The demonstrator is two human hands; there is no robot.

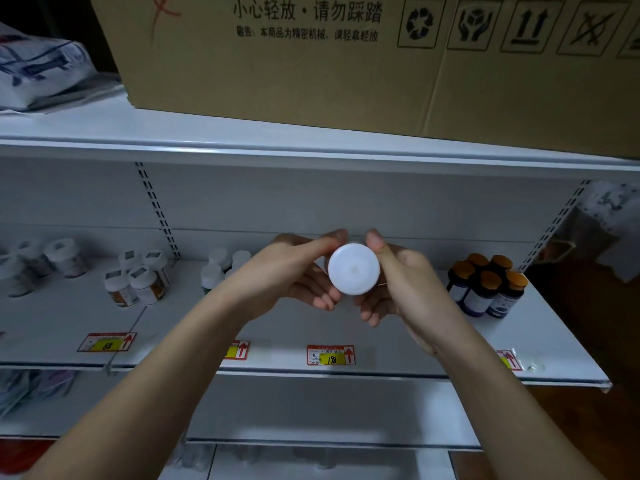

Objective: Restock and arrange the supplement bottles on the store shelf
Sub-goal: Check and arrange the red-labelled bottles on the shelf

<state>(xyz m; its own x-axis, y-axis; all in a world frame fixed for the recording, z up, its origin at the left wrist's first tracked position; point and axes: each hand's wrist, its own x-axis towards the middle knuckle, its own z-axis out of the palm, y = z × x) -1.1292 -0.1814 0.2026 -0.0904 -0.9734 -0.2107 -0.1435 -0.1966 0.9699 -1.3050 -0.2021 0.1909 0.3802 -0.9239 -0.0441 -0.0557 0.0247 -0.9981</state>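
A supplement bottle with a round white cap [353,268] is held above the middle of the white shelf [294,327], its cap facing me so the body is hidden. My left hand [294,275] grips it from the left, thumb along the top of the cap. My right hand [398,282] grips it from the right, thumb tip at the cap's upper edge. Other stock stands on the shelf: white-capped bottles [221,268] behind my left wrist, a cluster with orange labels [138,282] further left, and dark bottles with orange caps [488,285] at the right.
A large cardboard box [346,64] sits on the shelf above, with a plastic bag [38,71] to its left. More white bottles [41,261] lie at the far left. Price tags [330,355] line the shelf's front edge. The shelf ends at the right by a dark gap.
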